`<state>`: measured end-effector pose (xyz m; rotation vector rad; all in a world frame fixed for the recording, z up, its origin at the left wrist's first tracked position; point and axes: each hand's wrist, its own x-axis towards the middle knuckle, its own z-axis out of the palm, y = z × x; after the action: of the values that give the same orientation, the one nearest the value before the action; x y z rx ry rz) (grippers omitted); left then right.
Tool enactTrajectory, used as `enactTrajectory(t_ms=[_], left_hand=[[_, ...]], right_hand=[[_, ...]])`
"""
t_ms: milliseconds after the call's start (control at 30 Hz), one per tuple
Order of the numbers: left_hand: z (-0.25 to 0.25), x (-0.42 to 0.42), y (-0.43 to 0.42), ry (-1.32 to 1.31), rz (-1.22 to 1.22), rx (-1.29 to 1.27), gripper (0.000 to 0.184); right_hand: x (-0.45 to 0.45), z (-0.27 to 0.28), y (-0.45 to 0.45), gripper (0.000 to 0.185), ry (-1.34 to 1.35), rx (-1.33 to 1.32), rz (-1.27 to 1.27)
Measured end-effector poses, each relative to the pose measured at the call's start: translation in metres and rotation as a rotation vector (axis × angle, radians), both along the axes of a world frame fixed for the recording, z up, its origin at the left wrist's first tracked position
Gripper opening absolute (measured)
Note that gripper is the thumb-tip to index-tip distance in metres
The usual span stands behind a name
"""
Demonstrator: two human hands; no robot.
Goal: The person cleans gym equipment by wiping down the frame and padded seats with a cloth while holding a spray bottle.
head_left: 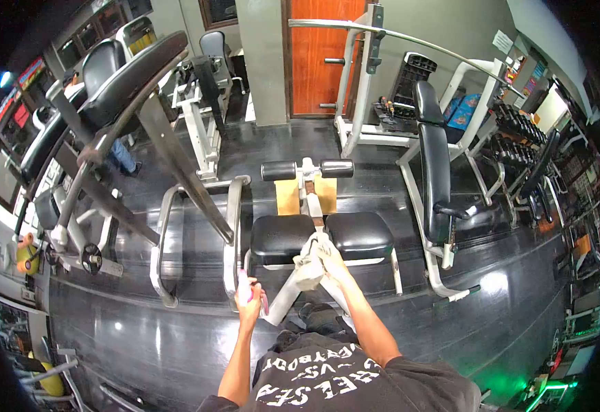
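Note:
My left hand (250, 307) is closed around a white and pink bottle (245, 288), which looks like a spray bottle, low beside the seat's left edge. In my right hand (332, 264) is a crumpled pale cloth (308, 268), pressed against the metal frame between two black seat pads. The left pad (283, 235) and the right pad (360, 232) belong to one exercise bench. Beyond them, black foam rollers (279, 170) sit on the bench's upright post (308, 180). My fingers on the cloth are partly hidden.
A slanted metal frame (183, 165) with long pads stands close on my left. To the right is a black upright bench (434, 178) under a barbell (410, 38). Dumbbells (516, 147) fill a rack farther right. A person's leg (123, 156) shows behind the left machine.

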<state>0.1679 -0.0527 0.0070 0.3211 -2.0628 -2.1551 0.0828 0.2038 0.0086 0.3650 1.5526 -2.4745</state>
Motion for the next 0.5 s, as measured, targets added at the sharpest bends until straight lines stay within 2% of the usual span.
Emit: enactTrajectory(t_ms=[33,100,133,167,233,267,300,333,367,433,500], left_hand=[[-0.006,0.015,-0.004,0.005,0.015,0.029,0.018],[-0.005,0.036,-0.009,0.011,0.042,0.061,0.018],[-0.001,0.047,-0.011,0.000,0.049,0.038,0.017],[0.004,0.057,-0.014,-0.013,0.053,0.013,0.017],[0.006,0.067,-0.019,-0.019,0.060,-0.011,0.017],[0.002,0.072,-0.022,-0.036,0.069,0.053,0.018],[-0.001,0.075,-0.023,-0.052,0.079,0.118,0.018],[-0.006,0.076,-0.025,-0.035,0.096,0.078,0.018],[-0.006,0.074,-0.025,-0.035,0.099,0.081,0.018],[0.001,0.072,-0.027,-0.017,0.093,0.071,0.020],[0.010,0.068,-0.025,-0.013,0.121,0.091,0.019]], right_hand=[[0.001,0.013,-0.008,0.044,-0.001,0.004,0.011],[-0.001,0.025,-0.019,0.050,0.121,-0.049,-0.124],[-0.006,0.019,-0.023,0.047,0.198,0.087,-0.216],[-0.008,0.017,-0.021,0.040,0.287,0.380,-0.252],[-0.007,0.016,-0.020,0.036,0.273,0.478,-0.323],[-0.008,0.003,-0.021,0.036,0.271,0.479,-0.321],[-0.013,-0.030,-0.019,0.034,0.331,0.691,-0.365],[-0.020,-0.066,-0.017,0.032,0.392,0.905,-0.406],[-0.024,-0.102,-0.015,0.037,0.338,1.038,-0.310],[-0.020,-0.104,-0.024,0.040,0.279,1.036,-0.375],[-0.011,-0.086,-0.024,0.044,0.256,0.995,-0.304]])
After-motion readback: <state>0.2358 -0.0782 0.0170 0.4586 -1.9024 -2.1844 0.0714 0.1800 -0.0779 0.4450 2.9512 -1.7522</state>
